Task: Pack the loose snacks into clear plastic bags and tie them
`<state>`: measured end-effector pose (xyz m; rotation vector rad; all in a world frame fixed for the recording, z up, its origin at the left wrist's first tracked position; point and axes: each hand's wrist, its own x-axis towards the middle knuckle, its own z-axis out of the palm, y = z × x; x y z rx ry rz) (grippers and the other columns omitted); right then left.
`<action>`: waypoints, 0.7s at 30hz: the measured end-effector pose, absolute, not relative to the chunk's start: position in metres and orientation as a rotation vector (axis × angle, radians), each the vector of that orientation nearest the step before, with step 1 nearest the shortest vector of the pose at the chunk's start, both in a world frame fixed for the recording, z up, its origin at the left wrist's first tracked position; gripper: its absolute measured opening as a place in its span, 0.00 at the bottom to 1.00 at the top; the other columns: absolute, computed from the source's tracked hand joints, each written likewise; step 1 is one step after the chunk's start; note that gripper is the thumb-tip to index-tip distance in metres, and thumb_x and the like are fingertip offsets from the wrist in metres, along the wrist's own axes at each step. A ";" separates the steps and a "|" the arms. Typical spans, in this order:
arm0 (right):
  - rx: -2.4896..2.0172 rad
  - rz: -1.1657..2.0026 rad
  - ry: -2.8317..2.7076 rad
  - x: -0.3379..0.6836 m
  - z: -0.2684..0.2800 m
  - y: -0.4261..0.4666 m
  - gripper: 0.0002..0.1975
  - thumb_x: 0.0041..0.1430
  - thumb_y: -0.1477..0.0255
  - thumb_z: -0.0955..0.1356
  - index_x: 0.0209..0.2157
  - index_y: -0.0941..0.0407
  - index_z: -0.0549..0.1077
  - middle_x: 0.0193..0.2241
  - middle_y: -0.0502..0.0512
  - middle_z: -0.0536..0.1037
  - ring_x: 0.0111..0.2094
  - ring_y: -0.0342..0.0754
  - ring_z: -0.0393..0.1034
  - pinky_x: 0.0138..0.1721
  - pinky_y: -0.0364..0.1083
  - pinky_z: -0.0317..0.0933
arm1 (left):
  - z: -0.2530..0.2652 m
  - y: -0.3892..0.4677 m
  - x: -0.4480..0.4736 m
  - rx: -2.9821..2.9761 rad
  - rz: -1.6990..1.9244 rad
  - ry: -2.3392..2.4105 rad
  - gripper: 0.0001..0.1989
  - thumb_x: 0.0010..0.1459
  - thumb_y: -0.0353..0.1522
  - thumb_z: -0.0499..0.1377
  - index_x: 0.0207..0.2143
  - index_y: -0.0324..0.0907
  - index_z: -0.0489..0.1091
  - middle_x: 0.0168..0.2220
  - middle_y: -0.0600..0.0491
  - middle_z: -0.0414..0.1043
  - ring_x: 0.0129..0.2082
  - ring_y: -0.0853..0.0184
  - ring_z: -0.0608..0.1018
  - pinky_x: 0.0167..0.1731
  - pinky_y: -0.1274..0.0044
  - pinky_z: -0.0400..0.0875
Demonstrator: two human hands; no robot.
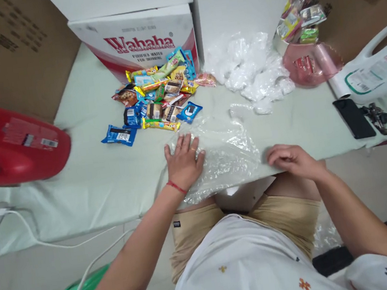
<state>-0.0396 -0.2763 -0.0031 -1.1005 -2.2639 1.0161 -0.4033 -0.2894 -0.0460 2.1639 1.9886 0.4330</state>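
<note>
A clear plastic bag (226, 155) lies spread on the table in front of me, its near edge hanging slightly over the table's edge. My left hand (183, 160) rests flat on the bag's left part, fingers outstretched. Just right of the bag, above the table's front edge, my right hand (288, 158) has its fingers curled in, with nothing visible in them. Beyond my left hand sits a pile of wrapped snacks (161, 94) in blue, yellow and brown packets. A heap of crumpled clear plastic bags (251, 68) lies behind the spread bag.
A white and red Wahaha carton (140, 38) stands behind the snacks. On the left is a red jug (15, 144). On the right are a pink basket (295, 79), a white detergent bottle (378, 63), a black phone (354, 118) and keys (377, 116). A white cable (81, 243) hangs at left.
</note>
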 end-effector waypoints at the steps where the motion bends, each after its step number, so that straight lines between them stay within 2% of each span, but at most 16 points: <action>1: -1.142 0.919 -2.203 -0.046 -0.002 -0.268 0.10 0.66 0.73 0.65 0.36 0.49 0.79 0.36 0.54 0.79 0.35 0.50 0.75 0.37 0.49 0.69 | -0.045 -0.291 -0.403 2.191 0.416 1.959 0.27 0.70 0.42 0.48 0.69 0.49 0.62 0.73 0.44 0.55 0.74 0.50 0.56 0.68 0.41 0.37; 4: -1.206 0.610 -2.112 -0.080 -0.009 -0.233 0.13 0.67 0.73 0.64 0.44 0.50 0.80 0.43 0.57 0.80 0.43 0.53 0.75 0.46 0.52 0.69 | -0.043 -0.295 -0.401 2.226 0.382 1.921 0.27 0.71 0.42 0.48 0.70 0.50 0.61 0.73 0.44 0.55 0.74 0.50 0.57 0.68 0.40 0.36; 6: -1.193 0.553 -2.233 -0.103 -0.018 -0.201 0.16 0.67 0.73 0.63 0.50 0.51 0.79 0.50 0.60 0.79 0.50 0.56 0.72 0.53 0.54 0.66 | -0.042 -0.295 -0.400 2.219 0.365 1.936 0.28 0.71 0.42 0.48 0.70 0.50 0.60 0.74 0.45 0.55 0.74 0.50 0.57 0.68 0.40 0.37; 8: -1.266 0.512 -2.357 -0.115 -0.025 -0.164 0.19 0.68 0.73 0.61 0.54 0.54 0.78 0.55 0.62 0.77 0.54 0.58 0.69 0.56 0.55 0.63 | -0.041 -0.295 -0.399 2.210 0.339 1.951 0.28 0.71 0.43 0.48 0.70 0.50 0.60 0.74 0.45 0.54 0.74 0.49 0.57 0.68 0.39 0.38; 10: -1.471 0.412 -2.326 -0.113 -0.027 -0.129 0.19 0.68 0.73 0.60 0.53 0.57 0.78 0.56 0.65 0.76 0.54 0.60 0.68 0.56 0.56 0.62 | -0.041 -0.295 -0.399 2.208 0.323 1.960 0.28 0.71 0.43 0.47 0.71 0.50 0.60 0.74 0.45 0.54 0.74 0.49 0.58 0.67 0.39 0.39; 13: -1.773 0.279 -2.141 -0.103 -0.018 -0.096 0.17 0.68 0.71 0.61 0.47 0.60 0.79 0.51 0.68 0.78 0.49 0.61 0.70 0.53 0.54 0.62 | -0.040 -0.295 -0.399 2.215 0.325 1.961 0.28 0.71 0.43 0.48 0.71 0.50 0.60 0.74 0.46 0.54 0.74 0.49 0.57 0.68 0.40 0.40; 15: -1.820 0.285 -2.102 -0.108 -0.011 -0.095 0.17 0.69 0.68 0.61 0.45 0.59 0.80 0.45 0.66 0.80 0.45 0.60 0.72 0.49 0.53 0.62 | -0.041 -0.296 -0.399 2.221 0.334 1.960 0.28 0.71 0.43 0.48 0.71 0.49 0.60 0.74 0.45 0.53 0.74 0.50 0.57 0.68 0.40 0.40; 18: -1.800 0.514 -2.132 -0.139 -0.010 -0.120 0.21 0.70 0.57 0.62 0.44 0.57 0.80 0.38 0.62 0.81 0.42 0.59 0.74 0.44 0.51 0.62 | -0.041 -0.296 -0.399 2.227 0.337 1.957 0.28 0.71 0.43 0.48 0.71 0.50 0.59 0.74 0.45 0.54 0.74 0.50 0.58 0.68 0.41 0.40; 21: -1.716 0.852 -2.132 -0.174 -0.017 -0.146 0.24 0.59 0.51 0.72 0.45 0.56 0.79 0.35 0.59 0.80 0.37 0.55 0.73 0.40 0.49 0.63 | -0.041 -0.295 -0.399 2.226 0.320 1.953 0.28 0.71 0.43 0.48 0.71 0.51 0.59 0.74 0.45 0.54 0.74 0.50 0.58 0.68 0.41 0.39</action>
